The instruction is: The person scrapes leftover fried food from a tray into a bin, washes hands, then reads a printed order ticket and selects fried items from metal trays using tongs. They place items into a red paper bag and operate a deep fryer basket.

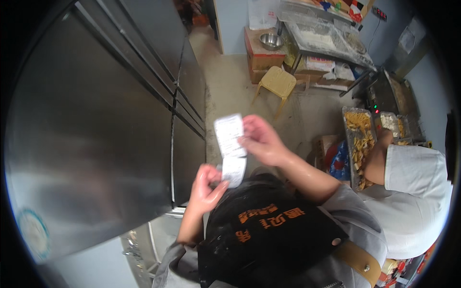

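Note:
A long white paper slip (230,138) with printed writing hangs between both hands in front of my body. Its upper part is pinched at the right edge between the thumb and fingers of my right hand (262,141). My left hand (209,187) grips the lower left edge of the same slip, thumb in front. The paper has a crease across its middle. Below the hands spreads a black apron (273,237) with orange writing, worn over grey clothing.
A large steel refrigerator (108,126) fills the left. Ahead are a yellow stool (276,82), a cardboard box (264,59) bearing a steel bowl (271,41), and a floury steel table (331,48). At right, a co-worker's arm (378,158) reaches over a food tray (346,133).

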The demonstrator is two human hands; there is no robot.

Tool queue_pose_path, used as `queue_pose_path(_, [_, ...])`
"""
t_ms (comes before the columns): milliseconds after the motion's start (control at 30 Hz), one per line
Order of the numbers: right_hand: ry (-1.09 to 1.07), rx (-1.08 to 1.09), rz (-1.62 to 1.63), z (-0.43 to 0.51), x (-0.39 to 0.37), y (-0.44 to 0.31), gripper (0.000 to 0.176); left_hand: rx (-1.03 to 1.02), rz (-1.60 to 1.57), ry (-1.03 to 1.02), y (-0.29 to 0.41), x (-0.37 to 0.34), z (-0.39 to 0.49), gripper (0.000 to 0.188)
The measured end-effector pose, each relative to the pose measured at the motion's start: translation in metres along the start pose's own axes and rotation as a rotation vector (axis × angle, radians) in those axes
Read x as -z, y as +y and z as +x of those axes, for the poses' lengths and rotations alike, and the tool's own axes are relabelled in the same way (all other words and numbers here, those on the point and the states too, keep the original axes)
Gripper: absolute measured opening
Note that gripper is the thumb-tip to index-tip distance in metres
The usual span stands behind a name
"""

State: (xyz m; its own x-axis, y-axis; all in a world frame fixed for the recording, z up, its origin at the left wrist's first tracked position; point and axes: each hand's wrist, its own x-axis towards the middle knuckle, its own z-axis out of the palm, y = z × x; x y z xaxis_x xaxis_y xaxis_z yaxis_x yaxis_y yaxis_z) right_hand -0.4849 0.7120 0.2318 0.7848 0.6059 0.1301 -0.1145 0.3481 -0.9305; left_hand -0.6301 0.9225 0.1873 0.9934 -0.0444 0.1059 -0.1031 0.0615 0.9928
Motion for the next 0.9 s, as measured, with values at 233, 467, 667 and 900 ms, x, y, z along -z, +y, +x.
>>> queue_pose_path(233, [0.383,0.285,-0.159,0.005,0.134,-0.044,0.047,0.09,-0.203,-0.457,0.0,-0.082,0.23,0.049])
queue_pose_path(467, [0.477,0.336,-0.194,-0.01,0.294,-0.096,0.058,0.022,-0.178,-0.575,0.001,-0.239,0.389,0.037])
queue_pose_path(667, [0.594,0.313,-0.238,-0.019,0.391,-0.157,0.072,0.012,-0.204,-0.582,0.015,-0.35,0.482,0.041])
queue_pose_path(900, [0.772,0.386,-0.189,-0.009,0.483,-0.203,0.077,0.02,-0.157,-0.719,0.011,-0.447,0.59,0.045])
